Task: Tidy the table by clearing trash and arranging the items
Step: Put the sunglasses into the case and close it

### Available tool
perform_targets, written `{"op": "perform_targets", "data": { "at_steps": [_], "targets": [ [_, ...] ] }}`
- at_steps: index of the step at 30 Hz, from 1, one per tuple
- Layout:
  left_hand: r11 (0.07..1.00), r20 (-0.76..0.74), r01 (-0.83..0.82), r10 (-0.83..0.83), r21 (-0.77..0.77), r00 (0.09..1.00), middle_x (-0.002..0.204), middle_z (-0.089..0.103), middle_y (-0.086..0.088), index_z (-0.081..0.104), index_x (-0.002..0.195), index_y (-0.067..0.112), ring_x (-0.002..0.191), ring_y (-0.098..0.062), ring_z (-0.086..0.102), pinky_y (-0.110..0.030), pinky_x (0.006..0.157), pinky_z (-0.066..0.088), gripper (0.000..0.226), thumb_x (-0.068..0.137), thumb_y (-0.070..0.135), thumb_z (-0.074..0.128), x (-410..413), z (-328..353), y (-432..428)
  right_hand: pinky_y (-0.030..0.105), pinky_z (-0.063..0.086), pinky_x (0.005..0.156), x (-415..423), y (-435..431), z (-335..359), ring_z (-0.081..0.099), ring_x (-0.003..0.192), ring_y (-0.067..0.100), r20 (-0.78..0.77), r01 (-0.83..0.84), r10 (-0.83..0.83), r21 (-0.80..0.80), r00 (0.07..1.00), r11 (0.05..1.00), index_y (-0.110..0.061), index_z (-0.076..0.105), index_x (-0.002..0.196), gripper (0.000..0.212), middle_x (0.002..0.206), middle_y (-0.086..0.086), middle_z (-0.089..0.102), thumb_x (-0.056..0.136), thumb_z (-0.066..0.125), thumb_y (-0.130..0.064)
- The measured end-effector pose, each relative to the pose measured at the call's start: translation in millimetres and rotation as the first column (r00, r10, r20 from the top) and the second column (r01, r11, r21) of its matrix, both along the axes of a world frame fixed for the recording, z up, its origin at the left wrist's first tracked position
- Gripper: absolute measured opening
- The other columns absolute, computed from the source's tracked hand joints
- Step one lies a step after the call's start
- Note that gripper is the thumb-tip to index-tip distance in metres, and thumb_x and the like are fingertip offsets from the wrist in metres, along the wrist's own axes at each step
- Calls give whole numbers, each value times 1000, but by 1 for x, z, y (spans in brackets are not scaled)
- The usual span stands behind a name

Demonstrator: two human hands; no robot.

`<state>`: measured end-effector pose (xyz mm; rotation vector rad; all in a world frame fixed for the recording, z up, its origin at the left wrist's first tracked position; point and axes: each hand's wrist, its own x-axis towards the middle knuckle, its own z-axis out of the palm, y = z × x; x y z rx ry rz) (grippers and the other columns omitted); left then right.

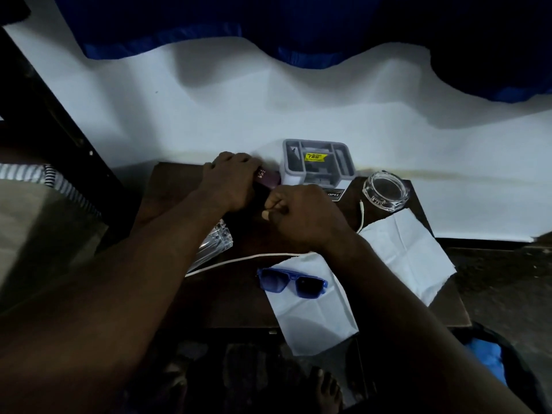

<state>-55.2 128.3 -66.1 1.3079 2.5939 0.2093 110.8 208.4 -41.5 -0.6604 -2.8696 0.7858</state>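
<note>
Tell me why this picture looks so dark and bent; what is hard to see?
Head view: the light is dim, brightest on the white wall and paper sheets; the curtain throws wavy shadows on that wall; the wide-angle lens bends straight lines near the frame edges; the maroon object that the left hand grips is too dark to identify; the glass ashtray shows faint glints.

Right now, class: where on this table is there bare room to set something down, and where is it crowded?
Bare: front left of the table, between the cable and near edge, beside the sunglasses. Crowded: back right, with box, ashtray and paper close together.
</note>
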Motion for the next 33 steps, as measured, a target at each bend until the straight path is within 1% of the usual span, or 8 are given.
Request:
{"op": "perform_targets", "data": {
  "at_steps": [6,10,16,23,26,29,31,33],
  "targets": [
    [999,-84,-23,20,-32,996,141,44,-7,52,139,32,131,-39,32,-54,101,36,52,89,28,66,-3,-3,4,39,56,84,2,7,-4,71,90,18,14,39,-39,-28,999,999,-26,73,89,7,91,-4,77,86,72,-32],
    [999,-162,-39,34,-26,986,129,47,-10,56,135,28,125,-40,37,-55,99,39,55,83,34,74,-2,-1,2,39,56,83,3,6,-6,69,86,16,29,22,-21,-30,999,999,-25,70,83,8,87,-5,76,86,73,-32],
    [990,-109,-60,74,125,991,122,50,-10,62,129,27,108,-39,57,-49,89,55,63,73,51,79,5,19,-3,34,56,88,6,9,-3,71,94,14,-42,81,-85,-86,996,993,-26,71,107,23,94,-7,77,85,75,-32],
    [969,-97,-84,109,232,989,119,54,-9,64,128,36,106,-38,59,-46,88,54,66,68,64,63,16,40,-26,37,54,90,2,4,2,70,97,16,-180,100,-116,-97,977,990,-21,64,118,37,98,-7,77,85,77,-31],
    [964,-67,-25,44,265,997,118,60,-8,65,133,34,107,-35,63,-38,88,49,62,76,56,71,23,45,-34,31,55,89,1,0,8,70,100,16,-245,148,-180,-144,953,978,-24,57,133,56,106,-6,75,82,79,-35],
    [919,-4,-75,83,386,997,114,69,-6,70,126,33,103,-29,66,-34,86,49,58,71,52,70,28,53,-45,29,49,100,3,-4,13,63,120,14,-294,189,-271,-278,917,942,-29,44,149,80,133,-2,67,80,81,-44],
    [874,83,-181,160,452,984,114,73,0,72,121,33,100,-22,68,-33,89,52,64,63,60,65,28,59,-56,29,45,109,5,-5,14,55,133,15,-319,176,-283,-327,904,929,-30,45,150,78,147,-2,59,82,80,-44],
    [861,176,-249,189,444,966,115,74,10,70,121,37,100,-14,68,-37,95,54,70,58,67,62,29,62,-66,22,41,106,6,-6,15,54,134,13,-328,163,-281,-344,902,925,-31,47,149,74,148,-3,58,84,80,-41]
  ]
}}
